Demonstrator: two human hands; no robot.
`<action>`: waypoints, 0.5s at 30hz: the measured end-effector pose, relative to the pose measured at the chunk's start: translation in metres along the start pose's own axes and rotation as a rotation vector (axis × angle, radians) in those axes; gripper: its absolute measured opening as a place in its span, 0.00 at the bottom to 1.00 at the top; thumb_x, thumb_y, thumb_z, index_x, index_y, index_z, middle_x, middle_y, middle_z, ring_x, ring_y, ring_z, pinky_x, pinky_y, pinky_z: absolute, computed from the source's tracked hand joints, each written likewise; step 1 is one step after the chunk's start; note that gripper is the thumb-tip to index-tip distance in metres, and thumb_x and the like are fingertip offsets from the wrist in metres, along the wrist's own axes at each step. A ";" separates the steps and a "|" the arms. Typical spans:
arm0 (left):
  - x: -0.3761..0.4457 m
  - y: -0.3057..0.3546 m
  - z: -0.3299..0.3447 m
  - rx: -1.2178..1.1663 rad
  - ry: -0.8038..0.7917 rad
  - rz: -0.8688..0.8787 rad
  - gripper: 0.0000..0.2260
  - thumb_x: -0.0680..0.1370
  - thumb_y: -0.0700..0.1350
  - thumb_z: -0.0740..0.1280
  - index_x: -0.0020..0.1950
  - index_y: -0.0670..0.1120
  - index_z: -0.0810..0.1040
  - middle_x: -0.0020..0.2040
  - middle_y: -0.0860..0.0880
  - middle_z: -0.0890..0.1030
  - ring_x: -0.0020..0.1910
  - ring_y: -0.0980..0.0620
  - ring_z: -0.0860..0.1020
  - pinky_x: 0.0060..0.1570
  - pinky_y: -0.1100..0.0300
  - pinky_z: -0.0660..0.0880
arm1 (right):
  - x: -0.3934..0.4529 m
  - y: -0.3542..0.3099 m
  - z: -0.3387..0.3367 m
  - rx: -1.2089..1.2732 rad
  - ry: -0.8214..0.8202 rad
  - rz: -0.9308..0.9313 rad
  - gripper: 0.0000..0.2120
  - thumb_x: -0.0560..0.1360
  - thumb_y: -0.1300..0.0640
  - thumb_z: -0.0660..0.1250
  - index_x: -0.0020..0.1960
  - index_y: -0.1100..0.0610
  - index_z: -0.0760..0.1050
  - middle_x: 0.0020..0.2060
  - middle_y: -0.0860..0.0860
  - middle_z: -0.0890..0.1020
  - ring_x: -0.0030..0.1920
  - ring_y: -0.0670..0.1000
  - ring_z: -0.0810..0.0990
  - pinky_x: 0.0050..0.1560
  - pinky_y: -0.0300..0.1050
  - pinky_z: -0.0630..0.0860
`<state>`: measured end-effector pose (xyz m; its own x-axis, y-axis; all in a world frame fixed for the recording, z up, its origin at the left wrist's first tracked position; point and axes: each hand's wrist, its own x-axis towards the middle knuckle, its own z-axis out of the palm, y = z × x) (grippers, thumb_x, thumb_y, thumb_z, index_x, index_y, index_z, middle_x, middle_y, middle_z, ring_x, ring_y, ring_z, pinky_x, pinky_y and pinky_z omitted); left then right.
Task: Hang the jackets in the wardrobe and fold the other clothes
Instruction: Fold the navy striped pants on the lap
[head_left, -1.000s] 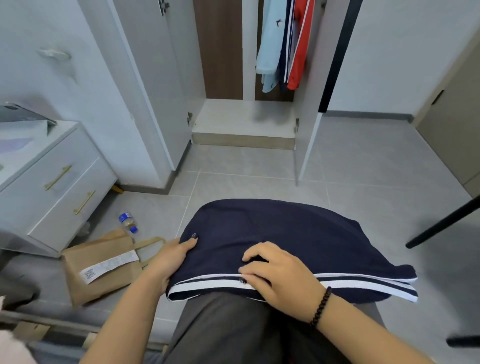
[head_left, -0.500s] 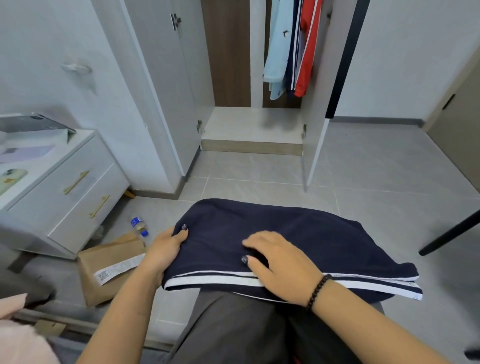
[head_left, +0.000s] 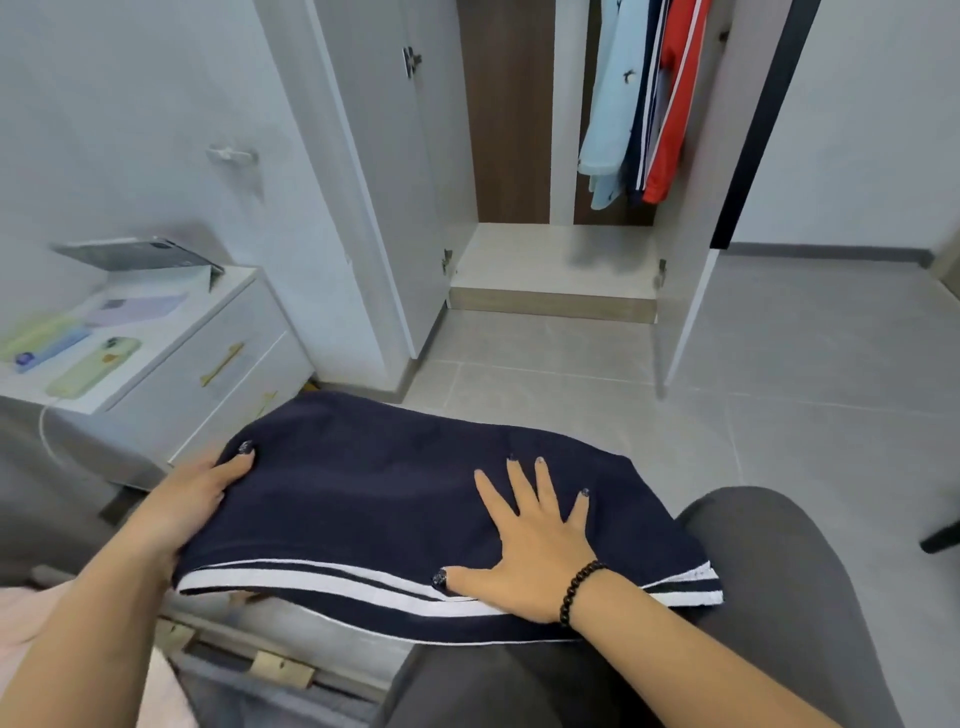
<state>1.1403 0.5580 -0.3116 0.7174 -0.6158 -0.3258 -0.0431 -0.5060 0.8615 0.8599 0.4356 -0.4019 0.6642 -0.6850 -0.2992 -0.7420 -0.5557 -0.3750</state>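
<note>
Far beyond both hands, open white wardrobe (head_left: 550, 260) with light blue, navy and red jackets (head_left: 644, 104) hanging inside. Under the hands, folded navy knit garment with white striped hem (head_left: 363, 499), lying across grey-trousered lap, probably to flatten the fold. Right hand (head_left: 535, 540) spread flat, fingers splayed, pressing the cloth. Left hand (head_left: 187, 504) gripping the garment's left edge, thumb on top, likely steadying it.

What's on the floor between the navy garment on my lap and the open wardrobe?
Nothing: the head view shows bare grey floor tiles between the navy garment and the wardrobe.
</note>
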 end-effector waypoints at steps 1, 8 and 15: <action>-0.002 0.002 0.001 -0.009 -0.008 -0.010 0.06 0.80 0.47 0.65 0.51 0.49 0.81 0.40 0.48 0.86 0.38 0.47 0.83 0.38 0.54 0.74 | 0.001 0.000 0.002 0.008 0.014 0.003 0.55 0.57 0.18 0.50 0.75 0.38 0.33 0.75 0.46 0.32 0.72 0.53 0.24 0.67 0.70 0.29; -0.012 0.054 0.028 -0.155 -0.168 -0.036 0.08 0.75 0.45 0.68 0.48 0.42 0.83 0.40 0.41 0.85 0.32 0.46 0.84 0.25 0.60 0.77 | 0.001 0.016 -0.016 0.291 -0.016 0.001 0.57 0.60 0.29 0.69 0.77 0.43 0.41 0.77 0.46 0.39 0.75 0.49 0.31 0.73 0.61 0.35; -0.046 0.127 0.128 0.003 -0.534 0.257 0.11 0.71 0.42 0.67 0.52 0.41 0.80 0.42 0.43 0.84 0.39 0.48 0.81 0.36 0.59 0.77 | -0.012 0.058 -0.048 1.397 0.186 0.265 0.09 0.79 0.55 0.63 0.57 0.51 0.78 0.58 0.50 0.81 0.62 0.47 0.76 0.56 0.34 0.72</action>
<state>1.0127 0.4444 -0.2374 0.2344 -0.9371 -0.2586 -0.1714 -0.3017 0.9379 0.8041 0.3888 -0.3776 0.4204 -0.8045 -0.4196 -0.0716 0.4316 -0.8992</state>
